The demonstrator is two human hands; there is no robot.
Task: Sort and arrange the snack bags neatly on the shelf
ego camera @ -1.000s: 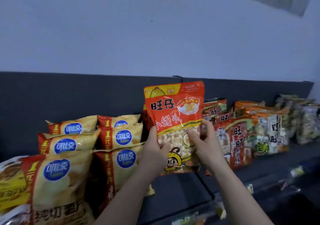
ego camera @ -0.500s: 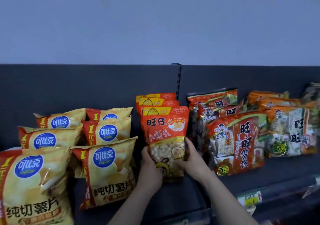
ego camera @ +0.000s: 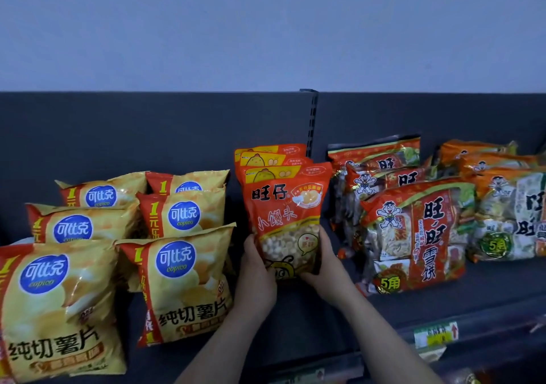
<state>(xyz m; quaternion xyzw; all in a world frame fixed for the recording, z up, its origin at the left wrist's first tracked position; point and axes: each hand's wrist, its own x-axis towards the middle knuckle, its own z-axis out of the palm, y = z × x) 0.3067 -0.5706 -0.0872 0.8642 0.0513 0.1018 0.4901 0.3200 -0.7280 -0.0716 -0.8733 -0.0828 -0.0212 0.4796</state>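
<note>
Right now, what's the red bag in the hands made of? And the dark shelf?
The red bag looks like thin glossy plastic film: it shines, crinkles at the edges, and a clear window shows small round snacks inside. The shelf looks like painted metal with a dull dark finish, judging by the slotted post behind it, though that is a guess.

I see both bare forearms reaching up and forward from the bottom edge, angling in toward each other. My left hand (ego camera: 256, 277) grips the lower left side of the orange bag (ego camera: 288, 218), and my right hand (ego camera: 328, 268) grips its lower right side. The hands face each other at the same height.
</note>
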